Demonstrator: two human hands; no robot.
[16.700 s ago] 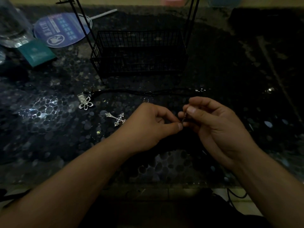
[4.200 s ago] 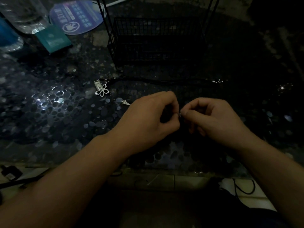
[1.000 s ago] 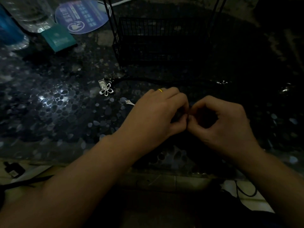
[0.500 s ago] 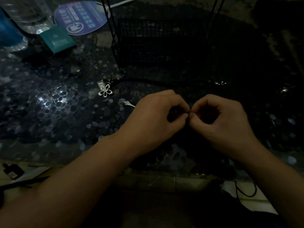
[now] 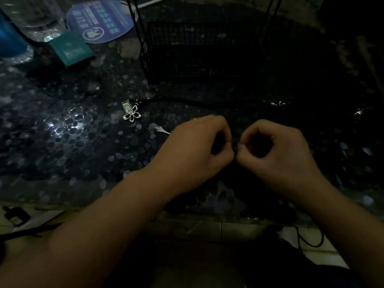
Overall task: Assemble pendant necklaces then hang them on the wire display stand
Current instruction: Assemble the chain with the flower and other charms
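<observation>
Our left hand (image 5: 195, 150) and right hand (image 5: 276, 152) pinch something tiny, too dark to identify; we risk dropping it onto the dark pebbled tabletop (image 5: 68, 146).

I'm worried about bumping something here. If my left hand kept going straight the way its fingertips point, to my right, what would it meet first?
Your right hand. The left hand points its pinched fingertips straight at the right hand's fingertips, and they look almost touching. What they pinch between them is too dark to make out.

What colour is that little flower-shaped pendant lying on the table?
Silver: the flower pendant is shiny open metal outline, seen clearly in the head view.
</observation>
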